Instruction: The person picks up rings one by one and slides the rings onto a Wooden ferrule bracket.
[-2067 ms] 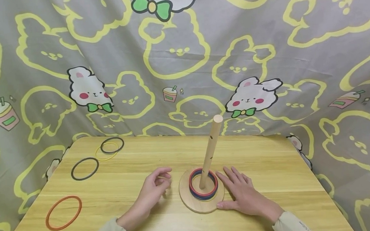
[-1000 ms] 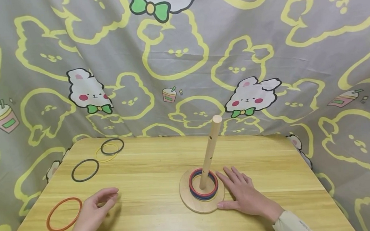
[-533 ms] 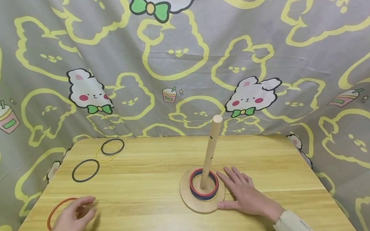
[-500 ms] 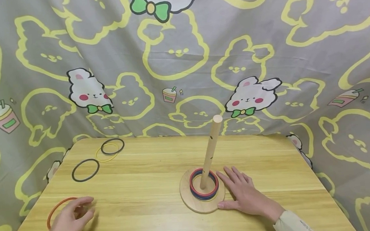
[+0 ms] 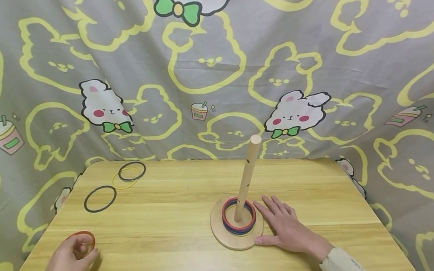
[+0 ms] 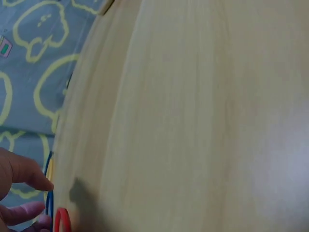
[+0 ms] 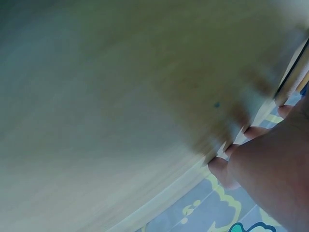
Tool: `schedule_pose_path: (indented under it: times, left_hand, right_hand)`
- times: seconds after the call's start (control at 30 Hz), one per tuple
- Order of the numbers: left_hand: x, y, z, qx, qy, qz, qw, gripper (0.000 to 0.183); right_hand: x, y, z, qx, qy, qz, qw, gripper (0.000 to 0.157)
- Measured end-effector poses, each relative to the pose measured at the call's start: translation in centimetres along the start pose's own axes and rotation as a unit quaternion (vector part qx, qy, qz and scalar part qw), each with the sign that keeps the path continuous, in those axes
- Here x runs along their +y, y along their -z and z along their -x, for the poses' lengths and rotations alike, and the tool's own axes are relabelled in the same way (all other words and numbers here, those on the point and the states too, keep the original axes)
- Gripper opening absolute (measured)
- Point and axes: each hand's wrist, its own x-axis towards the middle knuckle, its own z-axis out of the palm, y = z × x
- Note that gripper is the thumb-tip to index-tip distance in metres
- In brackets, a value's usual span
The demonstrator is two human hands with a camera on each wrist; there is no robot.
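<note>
My left hand (image 5: 68, 259) hovers over the orange-red ring (image 5: 93, 240) at the table's left, covering most of it. Its fingers are loosely bent, with a gap between thumb and fingertips. In the left wrist view the ring (image 6: 62, 220) shows apart from those fingers. My right hand (image 5: 284, 226) lies flat with fingers spread, its thumb and fingertips at the right edge of the round wooden base (image 5: 218, 232). A wooden peg (image 5: 247, 173) rises from this base, leaning right in the head view. Around its foot lie several stacked rings, a red ring (image 5: 254, 219) on top.
A dark ring (image 5: 85, 202) lies at the left behind my left hand. Farther back, another dark ring (image 5: 145, 170) overlaps a yellow ring (image 5: 115, 186). A patterned grey curtain (image 5: 216, 127) hangs behind the wooden table (image 5: 172, 256).
My left hand has travelled left, from beside the wooden base to the orange-red ring, which it now mostly covers. The right hand and the base have stayed put.
</note>
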Motion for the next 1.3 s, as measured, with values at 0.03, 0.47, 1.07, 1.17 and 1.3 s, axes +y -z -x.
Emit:
schedule_pose_path:
  times: [0.03, 0.47, 1.07, 1.17, 1.3]
  left_hand:
    - [-0.2, 0.1, 0.0, -0.011, 0.007, -0.003, 0.9999, 0.029]
    - [-0.3, 0.1, -0.4, -0.073, 0.058, -0.048, 0.9945, 0.013]
    - [3.6, -0.2, 0.5, 0.081, -0.045, -0.013, 0.9956, 0.011]
    - [4.6, 0.0, 0.5, 0.113, -0.073, 0.006, 0.9909, 0.016]
    - [5.5, 0.2, 0.3, 0.131, -0.094, 0.019, 0.9868, 0.021]
  right_hand:
    - [0.0, 0.0, 0.0, 0.0, 0.0, 0.0, 1.0, 0.103]
    - [0.0, 0.1, 0.0, -0.001, -0.001, -0.003, 1.0, 0.102]
    - [-0.1, 0.1, 0.0, -0.002, -0.001, -0.002, 1.0, 0.103]
    - [0.0, 0.0, 0.0, -0.001, -0.001, 0.0, 1.0, 0.103]
    - [0.0, 0.0, 0.0, -0.002, -0.002, 0.0, 1.0, 0.103]
